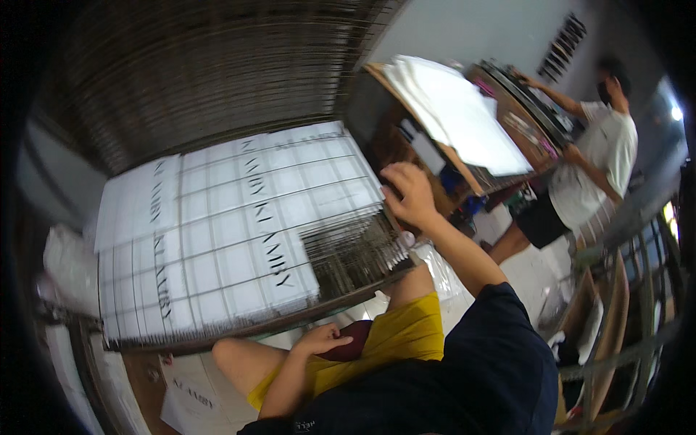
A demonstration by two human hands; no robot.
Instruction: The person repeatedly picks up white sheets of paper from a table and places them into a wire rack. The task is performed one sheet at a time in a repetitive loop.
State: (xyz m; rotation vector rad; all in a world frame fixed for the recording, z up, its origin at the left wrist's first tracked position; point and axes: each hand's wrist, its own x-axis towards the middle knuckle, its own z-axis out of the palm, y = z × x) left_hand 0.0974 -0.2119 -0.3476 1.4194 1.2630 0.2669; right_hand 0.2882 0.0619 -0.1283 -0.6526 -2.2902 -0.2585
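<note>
My right hand (412,194) is at the right edge of a wire drying rack (348,250), its fingers loosely curved and the thumb apart from them. Nothing shows between them. White printed sheets (217,210) with black lettering lie side by side under the top wire grid. At the rack's near right corner, bare stacked wires show beside the sheets. My left hand (319,339) rests low over my lap with its fingers curled in, beside a maroon patch (349,341) on my yellow shorts. I see nothing held in it.
Raised wire trays (203,65) fill the back left. Beyond my right hand, a slanted wooden table (464,170) carries a pile of white sheets (457,109). A co-worker (594,148) stands there. At the right are metal bars (616,359); a plastic-wrapped bundle (71,268) is at the left.
</note>
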